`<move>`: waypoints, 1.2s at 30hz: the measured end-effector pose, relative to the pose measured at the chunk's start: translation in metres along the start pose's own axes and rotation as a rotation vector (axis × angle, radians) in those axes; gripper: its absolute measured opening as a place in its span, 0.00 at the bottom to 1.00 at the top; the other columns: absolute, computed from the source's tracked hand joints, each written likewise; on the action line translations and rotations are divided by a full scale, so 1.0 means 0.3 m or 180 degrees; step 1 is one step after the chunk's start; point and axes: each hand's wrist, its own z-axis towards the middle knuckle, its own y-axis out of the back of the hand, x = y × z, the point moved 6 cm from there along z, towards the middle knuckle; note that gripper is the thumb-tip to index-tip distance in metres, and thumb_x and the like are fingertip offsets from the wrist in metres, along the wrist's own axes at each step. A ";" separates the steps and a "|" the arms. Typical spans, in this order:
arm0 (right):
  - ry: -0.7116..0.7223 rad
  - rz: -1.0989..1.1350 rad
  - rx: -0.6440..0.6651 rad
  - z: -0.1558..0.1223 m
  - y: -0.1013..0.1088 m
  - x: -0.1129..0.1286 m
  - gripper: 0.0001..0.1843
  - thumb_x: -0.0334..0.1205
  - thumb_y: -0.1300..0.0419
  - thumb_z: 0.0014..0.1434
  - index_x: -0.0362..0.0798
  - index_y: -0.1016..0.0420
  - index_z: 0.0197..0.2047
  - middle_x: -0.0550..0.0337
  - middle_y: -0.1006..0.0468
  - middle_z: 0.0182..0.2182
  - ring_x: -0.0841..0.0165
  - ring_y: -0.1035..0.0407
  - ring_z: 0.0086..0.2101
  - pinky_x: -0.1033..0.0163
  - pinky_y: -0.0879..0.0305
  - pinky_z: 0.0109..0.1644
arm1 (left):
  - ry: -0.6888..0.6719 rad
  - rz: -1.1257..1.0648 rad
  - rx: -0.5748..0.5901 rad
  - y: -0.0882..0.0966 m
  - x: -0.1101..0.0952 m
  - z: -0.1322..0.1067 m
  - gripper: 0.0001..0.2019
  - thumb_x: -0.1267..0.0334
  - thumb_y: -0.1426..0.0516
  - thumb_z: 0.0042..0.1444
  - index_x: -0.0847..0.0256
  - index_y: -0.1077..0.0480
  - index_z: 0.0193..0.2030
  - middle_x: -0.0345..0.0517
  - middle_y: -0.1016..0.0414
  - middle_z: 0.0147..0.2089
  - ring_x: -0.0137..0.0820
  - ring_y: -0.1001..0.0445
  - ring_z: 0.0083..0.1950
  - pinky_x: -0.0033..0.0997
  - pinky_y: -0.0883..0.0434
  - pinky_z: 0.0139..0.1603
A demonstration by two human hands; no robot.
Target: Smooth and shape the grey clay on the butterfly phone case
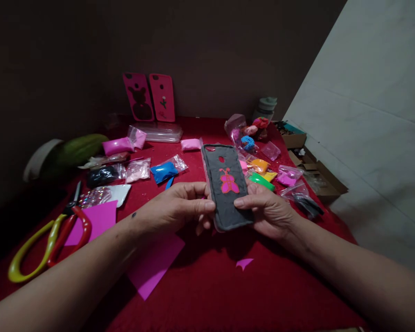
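Between my two hands, above the red cloth, a dark grey phone case (224, 210) is held tilted. Its back bears a pink and red butterfly (229, 183), and a camera cutout shows near the top. My left hand (190, 203) grips the lower left edge, thumb on the front. On the other side my right hand (266, 207) holds the lower right edge, its thumb resting on the grey surface and its fingers behind. Below lie a small pink scrap (244, 263) and a pink sheet (157, 265), which my left forearm partly covers.
Scissors (69, 210) with yellow and red handles lie at left. Bags of coloured clay, such as a blue one (164, 172), are spread behind my hands. Two decorated cases, one magenta (127, 87), one pink (168, 87), lean on the wall. A cardboard box (327, 180) stands at right.
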 end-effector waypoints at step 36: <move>-0.0282 -0.0281 -0.0005 -0.013 -0.009 -0.022 0.25 0.24 0.36 0.40 0.43 0.25 0.46 0.51 0.19 0.43 0.64 0.23 0.39 0.60 0.27 0.43 | -0.0843 -0.0938 -0.0612 0.096 -0.046 0.027 0.09 0.61 0.44 0.62 0.66 0.29 0.38 0.42 0.29 0.30 0.24 0.30 0.26 0.22 0.30 0.23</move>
